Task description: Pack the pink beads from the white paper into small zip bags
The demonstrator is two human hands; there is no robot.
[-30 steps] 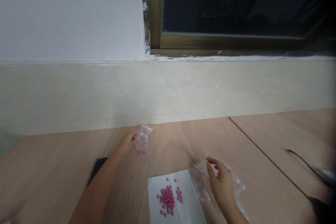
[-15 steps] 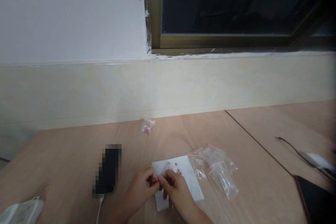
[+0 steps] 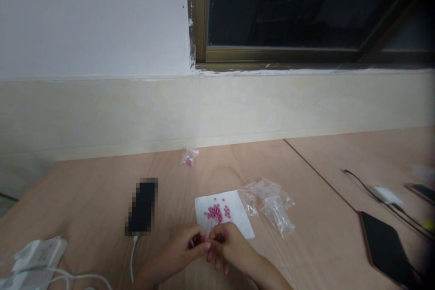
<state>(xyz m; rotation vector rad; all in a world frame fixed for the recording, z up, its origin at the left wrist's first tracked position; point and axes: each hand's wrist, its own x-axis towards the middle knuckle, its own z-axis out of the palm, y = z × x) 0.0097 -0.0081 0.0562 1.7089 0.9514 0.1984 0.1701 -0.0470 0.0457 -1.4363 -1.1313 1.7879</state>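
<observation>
My left hand (image 3: 178, 247) and my right hand (image 3: 227, 245) meet at the near edge of a white paper sheet (image 3: 239, 224), their fingertips pressed together. Whatever lies between the fingers is hidden. A cluster of pink beads (image 3: 215, 212) lies on the sheet, just beyond my hands. To the right of the sheet are crumpled clear plastic bags (image 3: 272, 204). A small clear bag (image 3: 189, 156) with a few pink beads inside lies near the wall, well away from both hands.
A pixelated black object (image 3: 141, 206) with a white cable lies left of my hands. White chargers and cables (image 3: 41, 253) sit at the near left. A black tablet (image 3: 385, 247), a phone (image 3: 421, 191) and a charger (image 3: 384, 195) lie right, past a seam in the wooden table.
My left hand no longer holds the small bag, which now lies by the wall. The larger bags lie beside the sheet. My hands have come together, and they now cover less of the beads.
</observation>
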